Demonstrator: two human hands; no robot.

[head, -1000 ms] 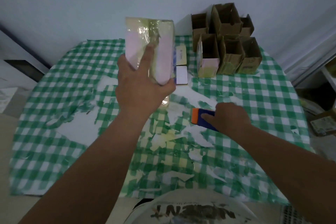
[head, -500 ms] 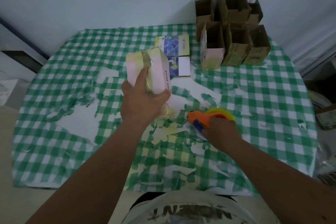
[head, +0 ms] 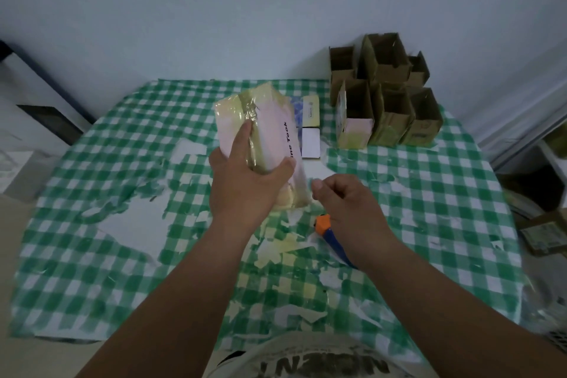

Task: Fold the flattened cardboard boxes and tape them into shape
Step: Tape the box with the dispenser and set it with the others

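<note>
My left hand (head: 245, 184) grips a folded pink and yellow cardboard box (head: 271, 126) from below and holds it tilted above the middle of the table; shiny tape runs over its top end. My right hand (head: 346, 205) hovers just right of the box's lower corner, fingers loosely curled and thumb pointing at the box, with nothing visible in it. The orange and blue tape dispenser (head: 324, 223) lies on the table under that hand, partly hidden by the wrist.
Several folded brown boxes (head: 389, 107) stand open-topped in a cluster at the back right. Flat cards or boxes (head: 310, 138) lie behind the held box. The green checked tablecloth (head: 122, 163) is torn and patchy. A carton (head: 544, 236) sits on the floor at right.
My right hand has let go of the tape dispenser and risen toward the box's lower corner. My left hand has tilted the box and brought it lower and nearer.
</note>
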